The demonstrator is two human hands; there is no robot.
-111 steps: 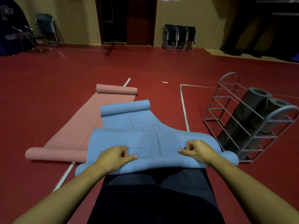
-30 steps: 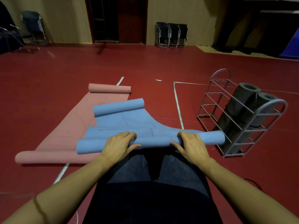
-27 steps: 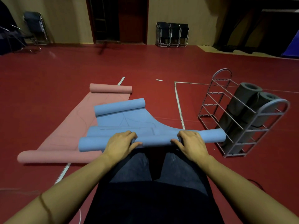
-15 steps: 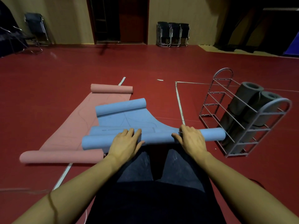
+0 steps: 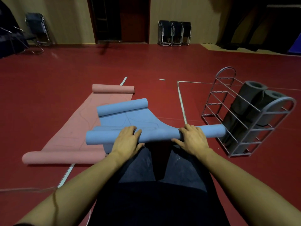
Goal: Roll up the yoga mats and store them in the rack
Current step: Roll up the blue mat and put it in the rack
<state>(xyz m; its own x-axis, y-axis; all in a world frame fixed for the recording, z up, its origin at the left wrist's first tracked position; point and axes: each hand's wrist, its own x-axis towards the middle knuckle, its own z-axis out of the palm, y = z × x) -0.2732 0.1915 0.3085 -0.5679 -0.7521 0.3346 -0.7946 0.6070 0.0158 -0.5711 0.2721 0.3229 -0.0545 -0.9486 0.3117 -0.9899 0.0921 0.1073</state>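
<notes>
Person's left hand (image 5: 127,141) & right hand (image 5: 193,139) press flat, fingers straight, on a half-rolled light-blue foam yoga mat (image 5: 154,133) on red floor (image 5: 65,70), between a pink mat (image 5: 68,136) & grey wire rack (image 5: 254,124) w/ two dark-grey rolled mats (image 5: 244,101).
</notes>
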